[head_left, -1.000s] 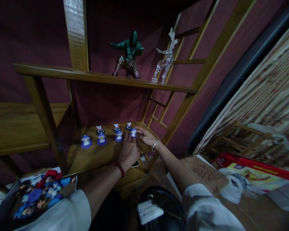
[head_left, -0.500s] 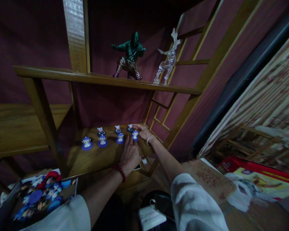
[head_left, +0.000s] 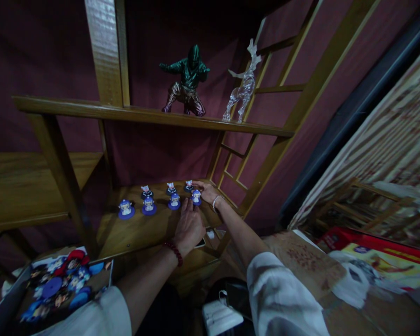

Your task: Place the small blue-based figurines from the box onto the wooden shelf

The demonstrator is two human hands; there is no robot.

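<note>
On the lower wooden shelf (head_left: 126, 235) stands a front row of small white figurines with purple caps and round purple bases. The rightmost purple figurine (head_left: 196, 198) is between my two hands. From the front left, my left hand (head_left: 189, 227) has its fingertips at this figurine's base. My right hand (head_left: 209, 192) holds its right side, with the index finger stretched behind it toward a small dark-based figurine (head_left: 189, 185). Two more dark-based figurines, one of them a white-eared figurine (head_left: 171, 188), stand in the back row. My right thumb is hidden.
A box (head_left: 3, 305) of jumbled figurines sits low on the left. Above, an upper shelf board (head_left: 150, 116) bears a green crouching statue (head_left: 189, 81) and a clear deer statue (head_left: 243, 91). Lattice bars (head_left: 238, 161) close the right side. A red and yellow package (head_left: 388, 263) lies right.
Both hands stay at the rightmost purple figurine, almost still. The view has shifted very slightly; the figurines keep their places.
</note>
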